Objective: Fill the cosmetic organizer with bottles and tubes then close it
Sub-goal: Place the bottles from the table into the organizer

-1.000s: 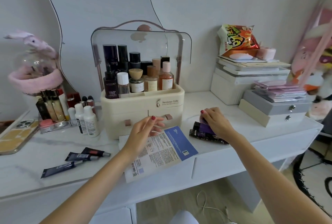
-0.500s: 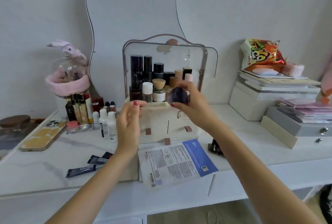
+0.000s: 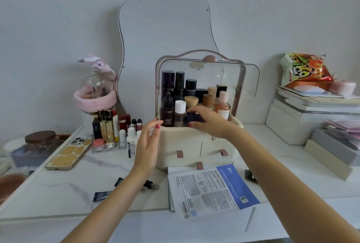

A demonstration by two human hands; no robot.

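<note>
White table [image 3: 58, 188], organizer [image 3: 194, 143] at centre, lid up. R hand [image 3: 209, 121] grip curled round dark jar [image 3: 192, 118], lowering into front row w/ bottles. L hand [image 3: 148, 141] relaxed, holding nothing. Risk: tight gap, could tip white-cap bottle [image 3: 180, 113].

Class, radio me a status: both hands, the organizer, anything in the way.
Right hand holds purple jar in organizer. Left hand open, beside it. Lid up. Front row crowded.

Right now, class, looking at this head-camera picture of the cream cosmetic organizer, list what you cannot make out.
- Dark purple jar: mostly covered by the right hand; shape and label unreadable.
- Black tubes on the white tabletop: partly hidden behind the left forearm.
- Dark packet: partly hidden behind the right forearm.
- Printed leaflet: text too small.
- Left hand: fingertips blurred.
</note>
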